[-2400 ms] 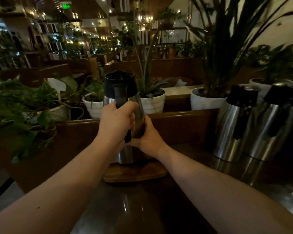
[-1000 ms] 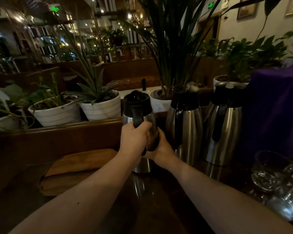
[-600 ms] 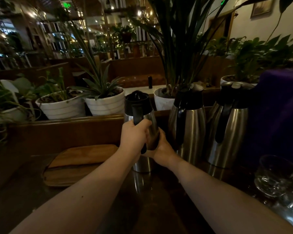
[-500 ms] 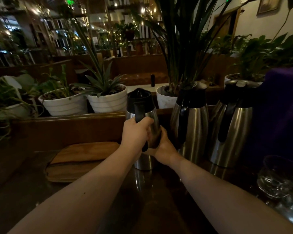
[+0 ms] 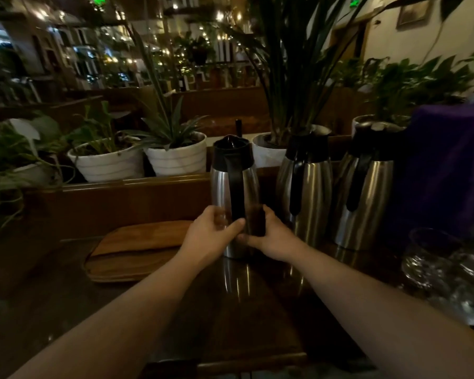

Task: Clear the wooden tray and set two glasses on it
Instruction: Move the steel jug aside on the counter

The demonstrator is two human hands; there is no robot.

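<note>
The steel flask (image 5: 234, 198) stood upright on the dark table (image 5: 246, 318), just right of the wooden tray (image 5: 137, 250) and off it, its base on the tabletop. The left hand (image 5: 212, 239) cupped the flask's lower body from the left, thumb across the front near the foot of the black handle, and the right hand (image 5: 270, 237) wrapped the lower body from the other side; both were pressed around the flask rather than spread free, though blur at the fingers made it hard to tell how firm the contact was. Holding low with both hands probably suited a tall, possibly full vessel that could tip, and kept the set-down steady. It stood beside two more steel flasks (image 5: 337, 187) to its right, likely so that all three formed one row against the wooden ledge (image 5: 126, 187), leaving the tray bare on what could be seen of its top. The glasses (image 5: 446, 261) waited well apart at the far right of the table, clear and clustered, their number not certain in the dim light. White plant pots (image 5: 175, 157) lined the ledge behind. No brand, label or writing could be read on the flasks, tray or glasses; the green lit signs high in the background were too blurred to make out.
</note>
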